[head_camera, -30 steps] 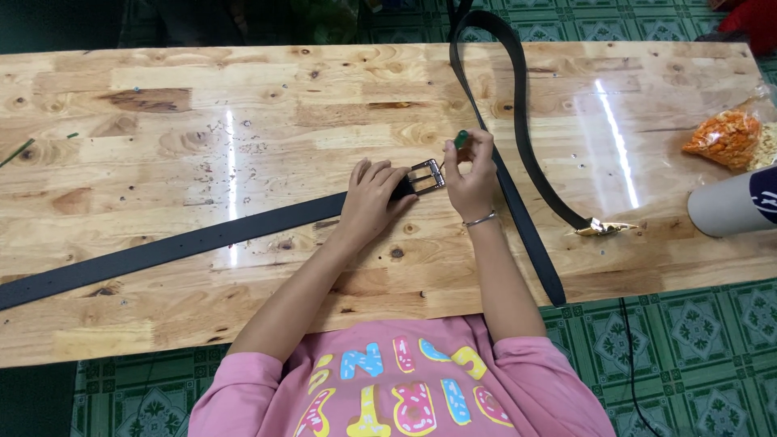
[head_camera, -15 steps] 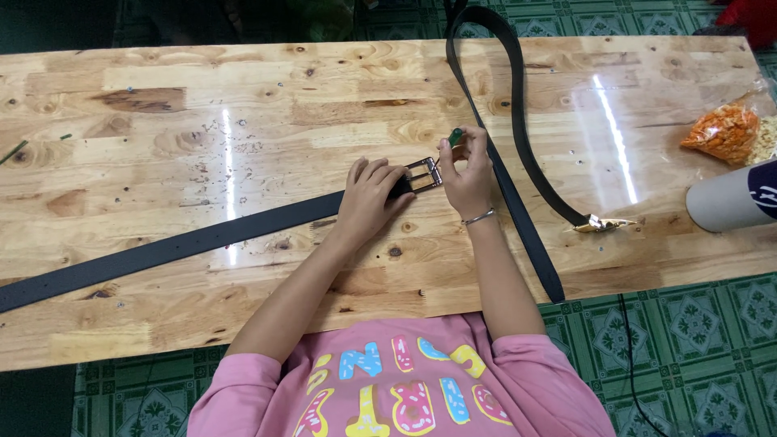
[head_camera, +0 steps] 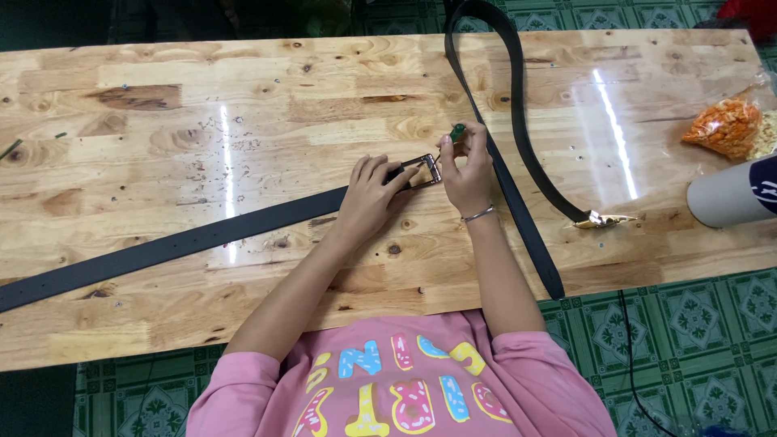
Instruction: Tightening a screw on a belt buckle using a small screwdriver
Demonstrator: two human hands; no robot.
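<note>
Mid-bench, the left hand (head_camera: 368, 190) presses flat, fingers together, on the belt (head_camera: 186, 243) beside its buckle (head_camera: 421, 171). The right hand (head_camera: 465, 166) pinches a small green tool (head_camera: 457, 131) at the buckle. A second belt (head_camera: 518, 137) loops toward the far edge.

Under both hands lies a wooden table (head_camera: 243, 89) of jointed, knotty planks, varnished to a gloss that throws back streaks of light. The left hand (head_camera: 368, 194) presses a matt black, leather-like belt (head_camera: 178, 243) with a shiny metal buckle (head_camera: 421, 171). The right hand (head_camera: 465, 170) pinches a small green-handled tool (head_camera: 457, 132). Further right lie a second matt belt (head_camera: 518, 137), its brassy clasp (head_camera: 603, 219), a crinkled clear plastic bag (head_camera: 732, 125) and a dull cardboard tube (head_camera: 728, 194).
</note>
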